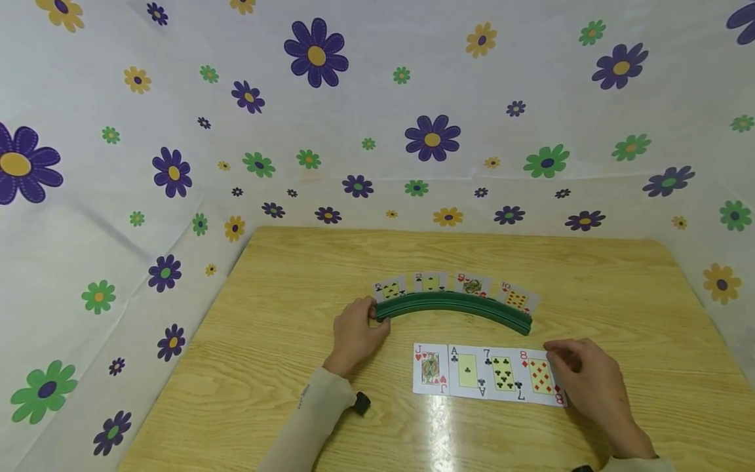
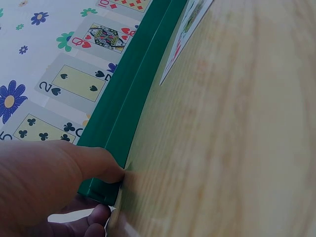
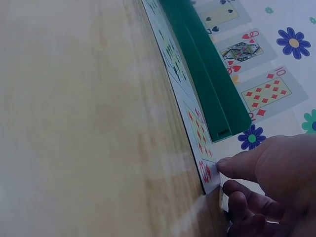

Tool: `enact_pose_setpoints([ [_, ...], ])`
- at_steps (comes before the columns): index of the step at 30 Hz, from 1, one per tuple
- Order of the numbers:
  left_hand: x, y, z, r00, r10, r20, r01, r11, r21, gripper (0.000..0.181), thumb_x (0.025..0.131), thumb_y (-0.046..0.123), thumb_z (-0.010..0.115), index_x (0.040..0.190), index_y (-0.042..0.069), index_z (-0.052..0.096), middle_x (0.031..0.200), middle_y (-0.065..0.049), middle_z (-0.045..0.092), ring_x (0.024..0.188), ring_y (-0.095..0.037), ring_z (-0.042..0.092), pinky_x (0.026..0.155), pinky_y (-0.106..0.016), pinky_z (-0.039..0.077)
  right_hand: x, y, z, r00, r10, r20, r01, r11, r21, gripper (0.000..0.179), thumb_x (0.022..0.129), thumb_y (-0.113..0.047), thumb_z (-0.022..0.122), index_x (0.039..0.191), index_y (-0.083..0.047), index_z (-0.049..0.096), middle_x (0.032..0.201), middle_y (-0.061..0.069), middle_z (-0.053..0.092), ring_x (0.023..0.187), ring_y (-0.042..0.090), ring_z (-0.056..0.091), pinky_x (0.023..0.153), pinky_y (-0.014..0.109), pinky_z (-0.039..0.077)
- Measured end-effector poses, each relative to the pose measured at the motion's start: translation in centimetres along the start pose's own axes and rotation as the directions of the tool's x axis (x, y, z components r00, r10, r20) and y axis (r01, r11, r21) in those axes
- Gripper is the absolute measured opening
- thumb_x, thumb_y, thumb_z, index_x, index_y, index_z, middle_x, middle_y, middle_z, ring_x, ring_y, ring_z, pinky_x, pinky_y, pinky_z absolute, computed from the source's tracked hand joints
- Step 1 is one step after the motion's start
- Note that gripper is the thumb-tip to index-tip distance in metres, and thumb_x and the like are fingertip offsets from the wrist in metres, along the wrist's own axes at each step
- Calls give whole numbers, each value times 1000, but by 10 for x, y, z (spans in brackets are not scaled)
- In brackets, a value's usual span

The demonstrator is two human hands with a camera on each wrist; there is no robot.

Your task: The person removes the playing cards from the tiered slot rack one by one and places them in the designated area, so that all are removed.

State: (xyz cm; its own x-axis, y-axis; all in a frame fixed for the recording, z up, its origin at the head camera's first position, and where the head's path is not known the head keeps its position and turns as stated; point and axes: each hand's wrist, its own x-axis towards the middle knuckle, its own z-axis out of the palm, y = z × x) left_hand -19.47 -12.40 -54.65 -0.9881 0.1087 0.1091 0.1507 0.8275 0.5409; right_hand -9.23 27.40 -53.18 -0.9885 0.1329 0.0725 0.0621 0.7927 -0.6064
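My left hand (image 1: pixel 356 334) grips the left end of a curved green playing card holder (image 1: pixel 451 301), its thumb over the near side. Standing in the holder are a five of clubs (image 2: pixel 42 131), a two of spades (image 2: pixel 76 83), a queen of hearts (image 2: pixel 106 37) and a ten of diamonds (image 1: pixel 516 299). In front, a row holds the jack of hearts (image 1: pixel 430 370), ace of clubs (image 1: pixel 466 372), seven of clubs (image 1: pixel 503 373) and eight of diamonds (image 1: pixel 539 377), face up. My right hand (image 1: pixel 592 383) pinches the right edge of the eight of diamonds with thumb and fingers.
A light wooden table (image 1: pixel 283 295) lies under everything. Behind it and at both sides hangs a white cloth (image 1: pixel 377 118) with purple, green and yellow flowers. A black strap piece (image 1: pixel 362 403) shows at the left wrist.
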Motion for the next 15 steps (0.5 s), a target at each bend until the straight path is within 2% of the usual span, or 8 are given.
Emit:
enact_pose_setpoints([
  [15, 0, -1, 0, 1000, 9, -1, -9, 1000, -2, 25, 95, 30, 80, 106, 11, 69, 89, 0, 63, 79, -15, 51, 72, -34, 33, -2, -1, 3, 999, -29, -43, 30, 999, 24, 18, 103, -13, 71, 117, -5, 80, 107, 15, 73, 80, 9, 57, 66, 22, 43],
])
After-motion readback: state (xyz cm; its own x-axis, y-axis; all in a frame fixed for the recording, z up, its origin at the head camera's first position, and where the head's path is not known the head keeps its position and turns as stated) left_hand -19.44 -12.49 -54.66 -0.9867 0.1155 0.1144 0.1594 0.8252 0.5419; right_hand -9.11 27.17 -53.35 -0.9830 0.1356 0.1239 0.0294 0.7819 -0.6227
